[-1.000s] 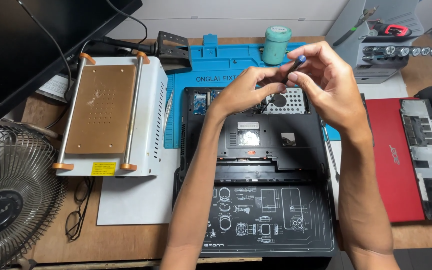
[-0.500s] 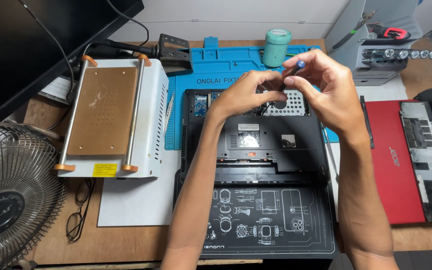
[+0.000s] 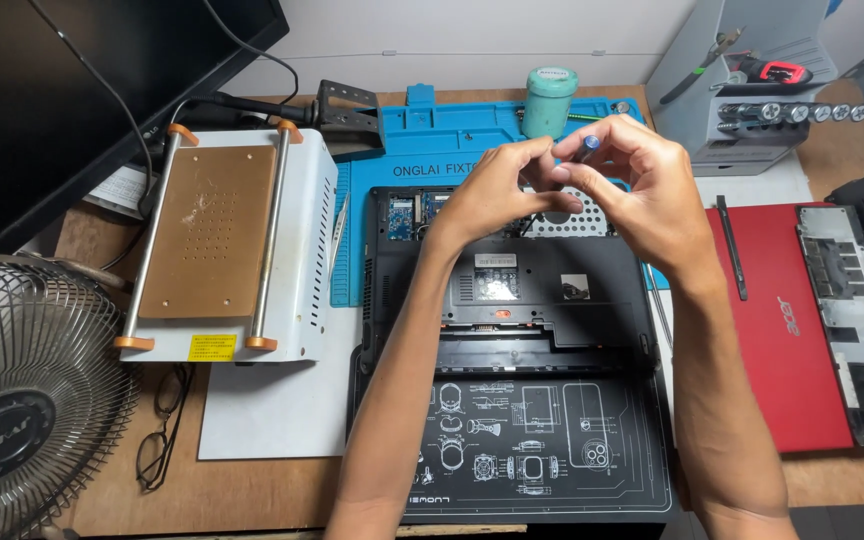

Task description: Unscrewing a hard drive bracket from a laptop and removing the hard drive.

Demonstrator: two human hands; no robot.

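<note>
Gripping a small blue-tipped screwdriver (image 3: 588, 146), the right hand (image 3: 652, 190) meets the left hand (image 3: 497, 190), whose fingertips pinch its tip, above the opened black laptop (image 3: 512, 290); likely bit-fitting, needing steady alignment

teal jar (image 3: 550, 100) and tool rack (image 3: 752, 110) crowd behind; front mat (image 3: 512, 440) open.

a white heating plate unit (image 3: 227, 245) with a copper top is sitting left on the bench, a wire fan guard (image 3: 22, 400) and spectacles (image 3: 162, 425) lying below it. a dark monitor (image 3: 72, 90) is leaning at upper left. a red laptop lid (image 3: 782, 330) is lying at right, a teal jar (image 3: 550, 100) standing behind.
</note>
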